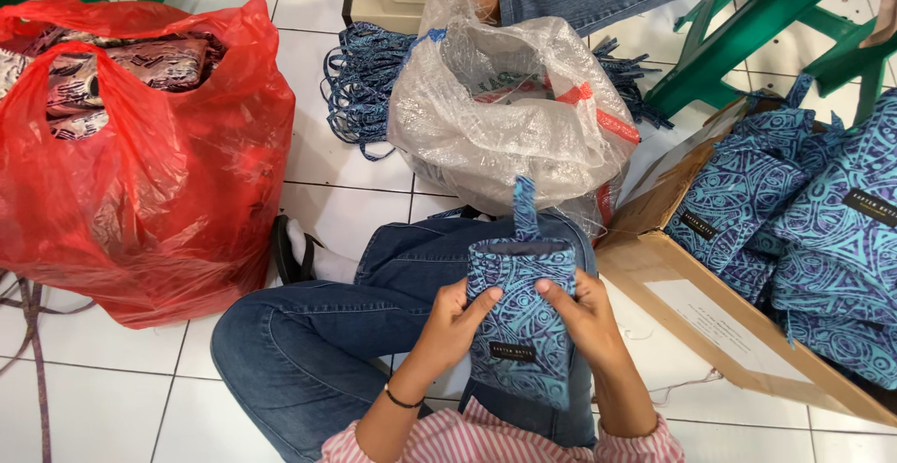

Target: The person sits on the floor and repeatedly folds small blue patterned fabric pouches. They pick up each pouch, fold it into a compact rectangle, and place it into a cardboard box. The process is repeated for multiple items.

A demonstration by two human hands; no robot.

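Both sets of fingers (486, 297) close around 1 blue patterned pouch (520, 327), left hand (455, 318) and right hand (584, 313) holding it upright over the lap. Many finished-looking pouches (794, 229) already fill the cardboard box (710, 323); the red bag (187, 183) remains full.

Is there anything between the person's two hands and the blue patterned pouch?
Nothing visible. The left hand and the right hand both grip the blue patterned pouch directly by its sides, above the lap.

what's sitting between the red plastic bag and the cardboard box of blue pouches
In the head view, the clear plastic bag stands between the red bag and the cardboard box, with the person's bent knee below it.
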